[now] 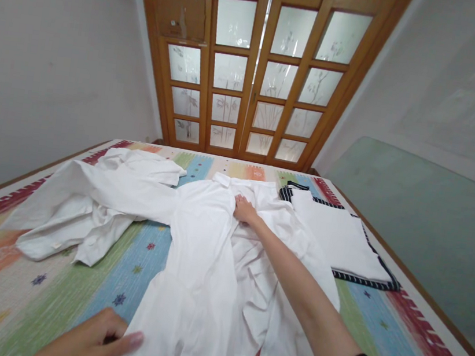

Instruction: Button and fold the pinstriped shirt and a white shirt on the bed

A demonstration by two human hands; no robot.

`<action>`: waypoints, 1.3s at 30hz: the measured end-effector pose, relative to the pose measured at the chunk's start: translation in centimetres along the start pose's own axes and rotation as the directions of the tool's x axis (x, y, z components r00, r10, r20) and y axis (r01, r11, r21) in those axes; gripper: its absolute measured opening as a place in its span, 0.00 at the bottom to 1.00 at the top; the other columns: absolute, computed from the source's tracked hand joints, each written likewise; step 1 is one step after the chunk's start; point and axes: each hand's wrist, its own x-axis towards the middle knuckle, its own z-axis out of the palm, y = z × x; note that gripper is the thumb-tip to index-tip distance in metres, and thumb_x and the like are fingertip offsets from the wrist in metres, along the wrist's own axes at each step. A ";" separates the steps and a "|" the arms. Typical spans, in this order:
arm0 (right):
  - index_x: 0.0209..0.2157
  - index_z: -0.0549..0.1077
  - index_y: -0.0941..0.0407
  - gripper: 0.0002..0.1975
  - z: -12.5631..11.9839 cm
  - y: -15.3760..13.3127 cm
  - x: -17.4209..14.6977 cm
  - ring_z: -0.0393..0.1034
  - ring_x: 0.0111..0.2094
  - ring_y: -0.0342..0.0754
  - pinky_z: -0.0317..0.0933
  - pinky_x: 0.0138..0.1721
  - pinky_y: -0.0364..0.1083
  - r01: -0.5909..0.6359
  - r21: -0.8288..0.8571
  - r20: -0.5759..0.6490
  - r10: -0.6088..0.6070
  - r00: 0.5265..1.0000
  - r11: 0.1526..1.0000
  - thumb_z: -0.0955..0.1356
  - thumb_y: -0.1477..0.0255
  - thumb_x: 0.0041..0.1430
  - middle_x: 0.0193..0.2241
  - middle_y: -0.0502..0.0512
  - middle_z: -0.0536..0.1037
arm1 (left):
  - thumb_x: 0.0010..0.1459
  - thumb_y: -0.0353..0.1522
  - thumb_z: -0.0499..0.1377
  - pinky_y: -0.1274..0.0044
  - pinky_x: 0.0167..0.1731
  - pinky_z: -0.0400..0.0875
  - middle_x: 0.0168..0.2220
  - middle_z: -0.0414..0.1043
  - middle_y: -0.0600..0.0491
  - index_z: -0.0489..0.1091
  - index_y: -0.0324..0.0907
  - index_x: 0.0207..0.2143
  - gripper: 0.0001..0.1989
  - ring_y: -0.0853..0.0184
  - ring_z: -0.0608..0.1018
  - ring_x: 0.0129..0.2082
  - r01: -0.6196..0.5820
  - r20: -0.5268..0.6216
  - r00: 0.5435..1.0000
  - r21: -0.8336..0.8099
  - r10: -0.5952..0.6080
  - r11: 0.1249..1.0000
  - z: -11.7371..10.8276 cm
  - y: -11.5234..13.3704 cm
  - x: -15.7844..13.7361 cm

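Observation:
A white long-sleeved shirt (202,226) lies spread in front of me, its collar toward the far end and its front hanging apart. My left hand (96,337) is closed on the shirt's near left edge, thumb on top and the other fingers curled out of sight. Farther up, just below the collar, my right hand (245,209) grips the edge of the shirt's front; its fingertips are partly hidden in the cloth. Wrinkled fabric lies beneath my right forearm. One sleeve stretches left over a crumpled white garment (98,235).
A striped, multicoloured cover (124,274) spreads underneath the clothes. At right lies a folded white piece with black-and-white striped edging (338,238). A pale green panel (426,208) leans along the right wall. Wooden doors with glass panes (255,75) stand at the far end.

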 end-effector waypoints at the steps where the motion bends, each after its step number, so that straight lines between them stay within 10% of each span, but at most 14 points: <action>1: 0.65 0.55 0.65 0.28 -0.2 0.0 -0.2 0.47 0.67 0.59 0.50 0.62 0.56 0.019 -0.003 0.005 -0.019 1.000 1.000 0.56 0.75 0.65 0.67 0.68 0.51 | 0.50 0.57 0.56 0.72 0.31 0.72 0.25 0.75 0.53 0.72 0.48 0.21 0.24 0.61 0.75 0.28 0.000 -0.030 1.000 0.025 0.001 1.000 -0.4 0.9 0.8; 8: 0.48 0.74 0.62 0.17 -1.5 0.0 -4.0 0.68 0.53 0.55 0.59 0.53 0.48 0.182 -0.040 0.088 -0.178 0.980 0.982 0.59 0.72 0.65 0.53 0.67 0.72 | 0.57 0.52 0.49 0.67 0.41 0.73 0.40 0.78 0.46 0.68 0.41 0.48 0.28 0.57 0.79 0.39 -0.139 -0.507 0.822 0.259 0.258 0.956 -3.8 4.2 9.1; 16: 0.54 0.70 0.65 0.21 -0.9 -0.5 -8.3 0.59 0.62 0.58 0.54 0.59 0.53 0.337 -0.111 0.198 -0.312 0.929 0.935 0.57 0.68 0.68 0.59 0.72 0.65 | 0.63 0.42 0.45 0.65 0.61 0.58 0.63 0.61 0.38 0.61 0.34 0.59 0.28 0.55 0.63 0.64 -0.084 -0.352 0.847 0.652 0.398 0.754 -3.9 4.1 18.5; 26: 0.67 0.49 0.67 0.34 1.2 1.2 -7.3 0.39 0.68 0.63 0.45 0.64 0.58 0.226 -0.013 0.169 -0.220 0.961 0.974 0.56 0.61 0.68 0.69 0.68 0.43 | 0.65 0.36 0.41 0.66 0.59 0.59 0.60 0.63 0.33 0.57 0.29 0.58 0.25 0.54 0.68 0.60 -0.006 -0.349 0.860 0.722 0.372 0.692 -8.8 3.0 23.7; 39: 0.65 0.55 0.71 0.31 -1.0 1.4 -3.1 0.45 0.67 0.57 0.42 0.66 0.52 0.214 -0.050 0.112 -0.208 0.972 0.976 0.61 0.70 0.65 0.66 0.71 0.52 | 0.62 0.32 0.45 0.65 0.59 0.60 0.59 0.65 0.36 0.66 0.34 0.51 0.20 0.55 0.69 0.59 -0.038 -0.297 0.852 0.786 0.431 0.618 -10.4 5.7 25.9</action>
